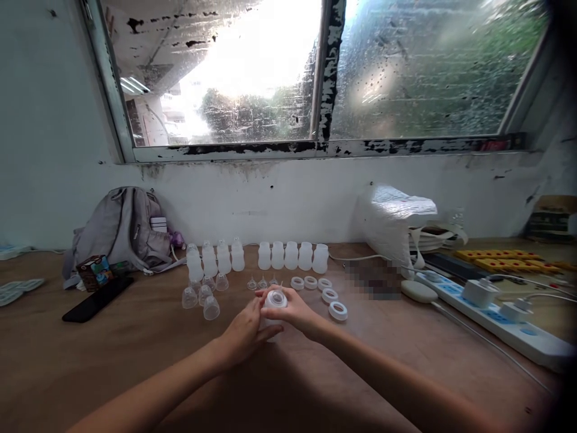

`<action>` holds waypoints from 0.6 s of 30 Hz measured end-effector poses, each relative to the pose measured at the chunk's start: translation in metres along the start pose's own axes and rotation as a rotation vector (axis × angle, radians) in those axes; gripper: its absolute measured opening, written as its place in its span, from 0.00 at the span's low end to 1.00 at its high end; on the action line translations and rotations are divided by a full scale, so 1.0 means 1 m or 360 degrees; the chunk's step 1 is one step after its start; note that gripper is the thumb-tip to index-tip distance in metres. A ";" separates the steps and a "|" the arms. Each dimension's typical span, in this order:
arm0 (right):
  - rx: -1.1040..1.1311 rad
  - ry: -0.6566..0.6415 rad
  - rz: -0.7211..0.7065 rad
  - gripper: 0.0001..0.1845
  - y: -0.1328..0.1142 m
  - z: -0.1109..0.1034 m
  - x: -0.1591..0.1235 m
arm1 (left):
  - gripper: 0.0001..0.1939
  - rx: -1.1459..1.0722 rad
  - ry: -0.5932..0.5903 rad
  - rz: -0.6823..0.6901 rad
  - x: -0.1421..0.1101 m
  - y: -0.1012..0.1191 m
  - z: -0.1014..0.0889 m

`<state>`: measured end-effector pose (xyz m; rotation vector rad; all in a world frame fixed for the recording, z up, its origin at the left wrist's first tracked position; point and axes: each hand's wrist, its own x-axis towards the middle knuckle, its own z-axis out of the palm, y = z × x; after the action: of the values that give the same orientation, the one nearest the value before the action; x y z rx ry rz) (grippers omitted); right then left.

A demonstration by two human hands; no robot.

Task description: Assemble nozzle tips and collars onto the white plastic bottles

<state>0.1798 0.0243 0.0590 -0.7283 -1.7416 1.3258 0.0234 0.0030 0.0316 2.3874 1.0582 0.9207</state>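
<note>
Both my hands meet on a small translucent white bottle at the middle of the wooden table. My left hand wraps its side. My right hand grips the white ring at its top. Behind stand two rows of bottles: capped ones on the left, open ones on the right. Clear caps, small clear teats and white rings lie loose between the rows and my hands.
A grey backpack, a small carton and a black phone sit at the left. On the right are a plastic-wrapped bundle, a white power strip with plugs and cables, and yellow strips. A window fills the wall behind.
</note>
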 end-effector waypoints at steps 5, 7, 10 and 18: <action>-0.0309 0.0121 -0.0038 0.16 0.012 -0.016 0.001 | 0.15 0.0855 -0.0199 0.0140 -0.010 -0.019 -0.037; -0.0318 0.0156 -0.0010 0.20 0.018 -0.022 -0.002 | 0.12 0.1064 -0.0080 -0.0013 -0.016 -0.030 -0.055; -0.0316 0.0176 0.0025 0.32 0.031 -0.029 -0.008 | 0.13 0.1175 0.0062 -0.0349 -0.020 -0.046 -0.076; -0.0599 0.0241 0.0129 0.40 0.071 -0.032 -0.026 | 0.16 0.0937 -0.0127 -0.0846 -0.010 -0.053 -0.086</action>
<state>0.2185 0.0383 -0.0122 -1.0895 -1.8738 0.9732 -0.0683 0.0360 0.0594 2.3146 2.0133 0.3481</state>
